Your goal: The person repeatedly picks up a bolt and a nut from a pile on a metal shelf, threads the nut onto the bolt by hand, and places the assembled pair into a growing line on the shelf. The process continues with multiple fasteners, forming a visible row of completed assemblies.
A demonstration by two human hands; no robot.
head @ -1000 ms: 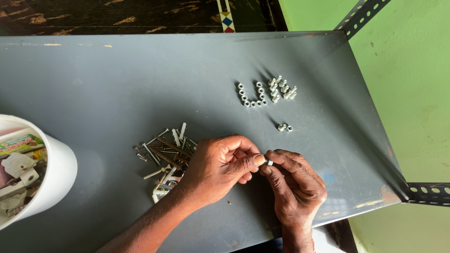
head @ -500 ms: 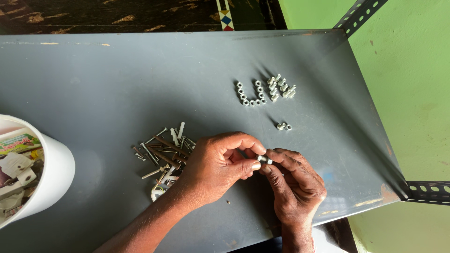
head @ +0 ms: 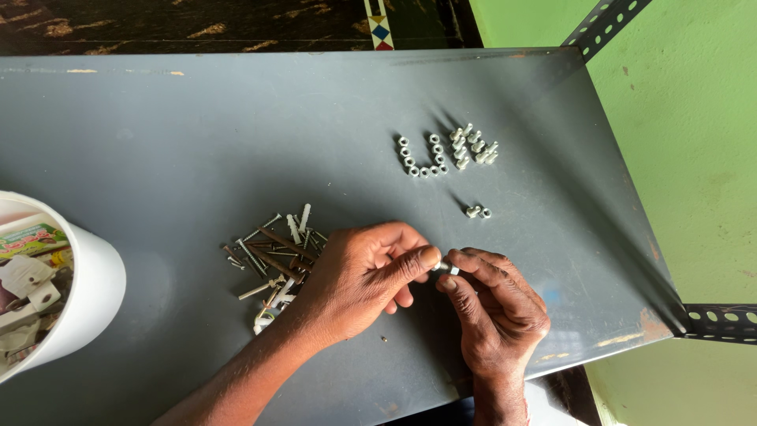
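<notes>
My left hand [head: 359,276] and my right hand [head: 497,312] meet fingertip to fingertip over the grey metal shelf [head: 197,142]. Between them they pinch a small silver bolt with a nut [head: 447,269]; which part each hand holds is hard to tell. A heap of screws and nails [head: 272,251] lies just left of my left hand, partly under it. Farther up, several silver nuts and bolts [head: 441,151] lie arranged in curved rows. A separate pair of small bolts [head: 477,211] rests just above my hands.
A white plastic bucket [head: 75,296] holding mixed small items stands at the left edge. A green wall [head: 694,158] and perforated angle-iron uprights [head: 721,323] border the shelf on the right. Dark patterned floor shows beyond the far edge.
Both hands stay nearly in place. The fingers have shifted slightly around the small bolt and nut, as if turning it. Nothing else has moved.
</notes>
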